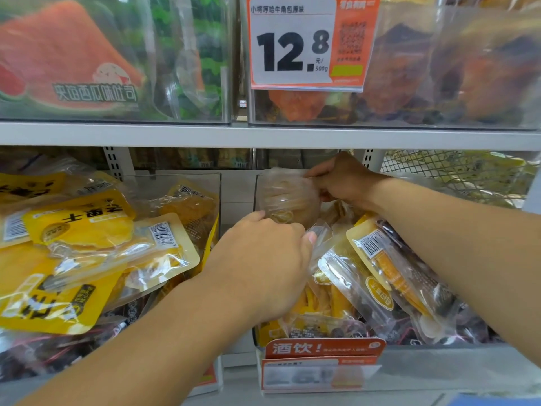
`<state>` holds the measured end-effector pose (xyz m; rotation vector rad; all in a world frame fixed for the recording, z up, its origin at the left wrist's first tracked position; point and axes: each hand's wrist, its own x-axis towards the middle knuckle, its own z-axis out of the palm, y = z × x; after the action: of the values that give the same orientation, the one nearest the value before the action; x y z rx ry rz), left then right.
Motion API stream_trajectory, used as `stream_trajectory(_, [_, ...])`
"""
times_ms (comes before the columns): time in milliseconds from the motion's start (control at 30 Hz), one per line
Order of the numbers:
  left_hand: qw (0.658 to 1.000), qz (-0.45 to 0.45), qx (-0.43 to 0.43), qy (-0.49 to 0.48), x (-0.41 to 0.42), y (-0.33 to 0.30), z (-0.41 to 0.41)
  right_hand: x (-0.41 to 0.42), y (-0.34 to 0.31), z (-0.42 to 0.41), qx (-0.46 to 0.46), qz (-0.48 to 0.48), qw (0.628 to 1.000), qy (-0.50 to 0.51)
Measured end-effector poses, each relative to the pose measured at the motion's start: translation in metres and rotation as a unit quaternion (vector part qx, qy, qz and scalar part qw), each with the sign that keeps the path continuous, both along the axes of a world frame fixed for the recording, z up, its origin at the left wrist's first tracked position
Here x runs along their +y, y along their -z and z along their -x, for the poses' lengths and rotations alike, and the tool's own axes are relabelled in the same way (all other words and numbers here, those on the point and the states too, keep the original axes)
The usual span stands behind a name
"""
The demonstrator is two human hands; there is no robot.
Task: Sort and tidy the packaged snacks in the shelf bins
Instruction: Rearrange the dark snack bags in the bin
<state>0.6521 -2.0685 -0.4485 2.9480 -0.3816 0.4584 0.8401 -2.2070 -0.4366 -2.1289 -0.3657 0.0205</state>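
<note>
A white and orange price tag [307, 43] reading 12.8 hangs on the front of an upper bin. Below it runs the grey shelf edge [175, 135]. Lower down, an orange promotional label [323, 348] sits above a blurred price card [316, 376]. Wire mesh [445, 174] shows at the right.

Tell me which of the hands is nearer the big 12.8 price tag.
Right. The right hand is just below the 12.8 price tag, under the shelf edge; the left hand sits lower, toward the viewer.

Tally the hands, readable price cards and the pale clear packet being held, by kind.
Hands: 2, left hand and right hand
Pale clear packet, gripped by both hands: 1
Readable price cards, showing 12.8: 1
Total: 4
</note>
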Motion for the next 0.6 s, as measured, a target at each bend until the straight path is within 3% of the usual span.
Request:
stream_trajectory(333, [1.0,0.006,0.01,0.005,0.005,0.0,-0.011,-0.006,-0.008,-0.001,0.106,-0.162,0.977,-0.088])
stream_trajectory(467, [1.0,-0.01,0.016,0.013,0.005,-0.001,-0.013,0.006,-0.007,0.001,0.056,0.03,0.995,-0.08])
stream_trajectory(600, [1.0,-0.007,0.027,0.007,0.005,0.0,-0.011,0.022,-0.019,0.005,0.003,0.246,0.964,-0.099])
